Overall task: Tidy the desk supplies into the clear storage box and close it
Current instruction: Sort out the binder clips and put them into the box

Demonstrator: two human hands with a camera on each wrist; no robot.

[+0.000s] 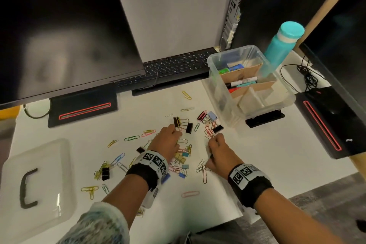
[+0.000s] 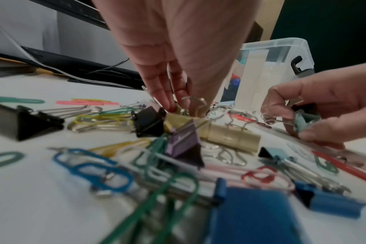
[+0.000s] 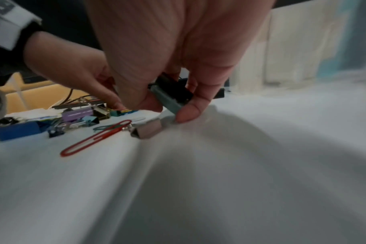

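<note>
Coloured paper clips and binder clips [image 1: 184, 156] lie scattered on the white desk. My left hand [image 1: 176, 134] reaches down into the heap; its fingertips and thumb [image 2: 184, 105] pinch the wire handles of a gold binder clip [image 2: 178, 118]. Just to the right, my right hand [image 1: 215, 137] [image 3: 169, 112] grips a teal binder clip [image 3: 167, 100] together with a dark one, low over the desk. A silver binder clip [image 3: 148, 130] lies just under it. The clear storage box [image 1: 217, 93] stands open at the back right, with markers between cardboard dividers. Its lid [image 1: 49, 154] lies flat at the front left.
A monitor [image 1: 59, 35] on its stand and a black keyboard [image 1: 178, 65] fill the back. A teal bottle [image 1: 283, 45] stands behind the box. A second monitor base [image 1: 332, 121] and cables [image 1: 307, 77] sit on the right. The desk's front edge is near my arms.
</note>
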